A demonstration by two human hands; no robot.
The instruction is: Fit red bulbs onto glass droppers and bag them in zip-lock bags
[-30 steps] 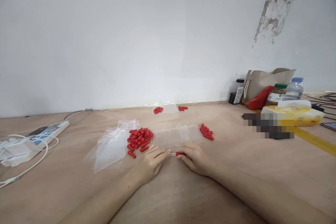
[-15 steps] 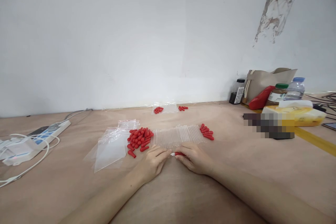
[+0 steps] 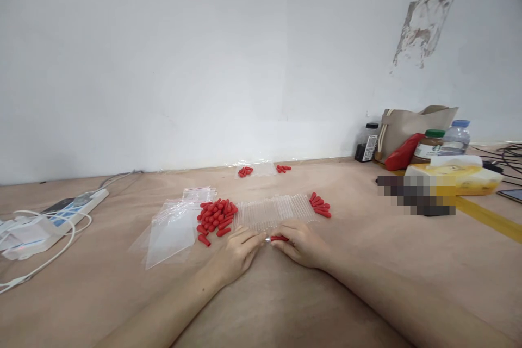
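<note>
Close together at the table's front middle, both my hands are closed on one dropper. My left hand (image 3: 241, 250) pinches its clear glass tube, mostly hidden by the fingers. Its red rubber bulb (image 3: 279, 238) lies between the fingers of my right hand (image 3: 302, 246), with the tube end in or against the bulb's mouth. Just beyond the hands is a row of clear glass tubes (image 3: 271, 211). A heap of loose red bulbs (image 3: 214, 215) sits left of the row, and several red bulbs (image 3: 320, 205) show at its right end.
Clear zip bags (image 3: 171, 236) lie left of the heap. Near the wall rests a bag (image 3: 261, 169) with red bulbs. A power strip (image 3: 77, 209) and cables are far left. A tissue pack (image 3: 481, 178), a beige bag (image 3: 411, 119), bottles and a jar (image 3: 430, 144) stand at right.
The view has shifted very slightly. Both hands keep their hold on the dropper, with hardly any visible movement.
</note>
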